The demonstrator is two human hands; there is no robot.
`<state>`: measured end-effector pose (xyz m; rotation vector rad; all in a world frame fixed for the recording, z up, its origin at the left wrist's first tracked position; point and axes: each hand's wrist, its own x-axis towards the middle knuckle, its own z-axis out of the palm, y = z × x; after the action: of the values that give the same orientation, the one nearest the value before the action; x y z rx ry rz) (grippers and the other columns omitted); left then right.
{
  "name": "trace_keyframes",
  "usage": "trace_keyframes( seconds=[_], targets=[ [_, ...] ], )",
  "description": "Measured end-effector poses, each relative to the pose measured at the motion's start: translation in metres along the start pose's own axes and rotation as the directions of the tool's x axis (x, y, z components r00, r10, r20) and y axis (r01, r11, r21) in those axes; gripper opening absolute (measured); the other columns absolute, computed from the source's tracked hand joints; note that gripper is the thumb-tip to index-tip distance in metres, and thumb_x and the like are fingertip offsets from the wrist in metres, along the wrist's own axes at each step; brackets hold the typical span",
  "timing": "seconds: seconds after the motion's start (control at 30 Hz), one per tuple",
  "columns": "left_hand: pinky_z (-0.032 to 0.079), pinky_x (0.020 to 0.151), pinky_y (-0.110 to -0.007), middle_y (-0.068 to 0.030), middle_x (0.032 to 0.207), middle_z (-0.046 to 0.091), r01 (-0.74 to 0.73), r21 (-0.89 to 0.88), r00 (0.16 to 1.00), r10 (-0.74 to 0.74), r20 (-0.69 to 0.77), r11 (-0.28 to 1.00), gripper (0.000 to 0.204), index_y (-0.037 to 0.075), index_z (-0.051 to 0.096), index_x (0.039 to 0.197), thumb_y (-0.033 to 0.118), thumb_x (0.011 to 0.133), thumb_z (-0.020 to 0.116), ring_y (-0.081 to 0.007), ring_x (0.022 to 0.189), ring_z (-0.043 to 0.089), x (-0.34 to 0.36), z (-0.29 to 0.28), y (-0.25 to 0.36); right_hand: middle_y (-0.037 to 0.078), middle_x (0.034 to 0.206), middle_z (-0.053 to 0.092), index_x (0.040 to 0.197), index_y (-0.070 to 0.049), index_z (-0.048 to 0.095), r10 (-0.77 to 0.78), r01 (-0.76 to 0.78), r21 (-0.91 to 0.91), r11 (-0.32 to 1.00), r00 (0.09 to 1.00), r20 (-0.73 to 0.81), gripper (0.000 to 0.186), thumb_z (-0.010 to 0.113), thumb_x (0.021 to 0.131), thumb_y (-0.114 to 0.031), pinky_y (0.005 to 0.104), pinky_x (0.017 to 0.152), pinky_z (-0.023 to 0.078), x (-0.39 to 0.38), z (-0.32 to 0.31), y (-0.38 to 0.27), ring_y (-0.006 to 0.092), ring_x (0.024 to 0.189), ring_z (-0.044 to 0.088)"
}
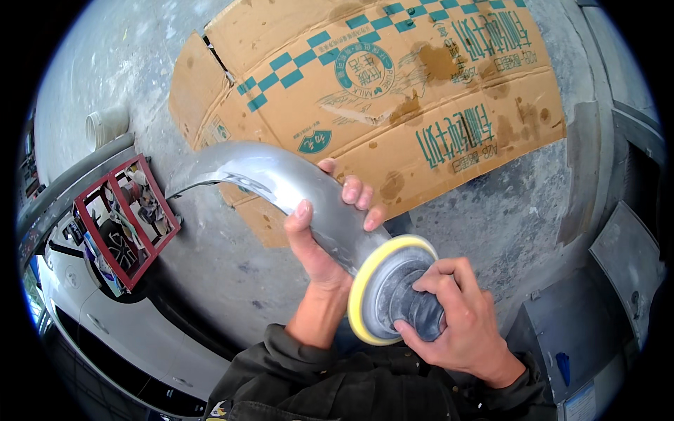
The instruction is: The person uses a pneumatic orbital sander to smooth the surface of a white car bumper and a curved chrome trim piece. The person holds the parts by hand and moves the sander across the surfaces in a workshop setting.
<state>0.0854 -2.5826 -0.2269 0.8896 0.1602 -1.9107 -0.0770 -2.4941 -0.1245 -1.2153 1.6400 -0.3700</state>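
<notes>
A long, curved silver-grey panel, shaped like a fender [270, 175], runs from the left toward my chest. My left hand [319, 258] is closed around it near its close end, thumb on one edge and fingertips over the other. My right hand [463, 323] grips the dark, dusty knob of a round hand sanding pad [373, 298] with a yellow rim. That pad is tilted on edge against the near end of the fender. Its working face is turned away, and whether it presses on the surface I cannot tell.
Flattened brown cardboard [393, 133] with stains covers part of the grey concrete floor [484, 203]. At left stand a red-framed cart [144, 242] of clutter, a white bucket [107, 127] and a white car [116, 319]. A grey metal cabinet [562, 323] is at right.
</notes>
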Motion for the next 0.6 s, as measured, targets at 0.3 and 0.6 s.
trace_keyframes(
  seconds=[0.3,0.6],
  targets=[
    [0.045,0.074,-0.034,-0.0057,0.094,0.048,-0.003,0.016,0.999,0.002,0.041,1.0,0.057,0.014,0.047,0.131,0.044,0.088,0.069,-0.0199,0.09,0.046,0.0048,-0.0006,0.0042,0.007,0.112,0.056,0.11,-0.01,0.063,-0.026,0.026,0.005,1.0,1.0,0.006,0.046,0.088,0.073,-0.02,0.0324,0.055,0.054,0.0044,-0.0025,0.0029,0.0157,0.056,0.063],
    [0.045,0.08,-0.036,-0.006,0.095,0.05,-0.022,0.031,1.0,0.021,0.01,0.999,0.066,0.013,0.046,0.134,0.046,0.083,0.071,-0.019,0.088,0.048,0.0084,0.0033,0.0029,0.007,0.113,0.056,0.112,-0.01,0.063,-0.012,0.01,0.022,1.0,0.998,0.055,0.047,0.087,0.074,-0.023,0.0321,0.055,0.055,0.0066,-0.0033,0.001,0.0177,0.058,0.063]
  ],
)
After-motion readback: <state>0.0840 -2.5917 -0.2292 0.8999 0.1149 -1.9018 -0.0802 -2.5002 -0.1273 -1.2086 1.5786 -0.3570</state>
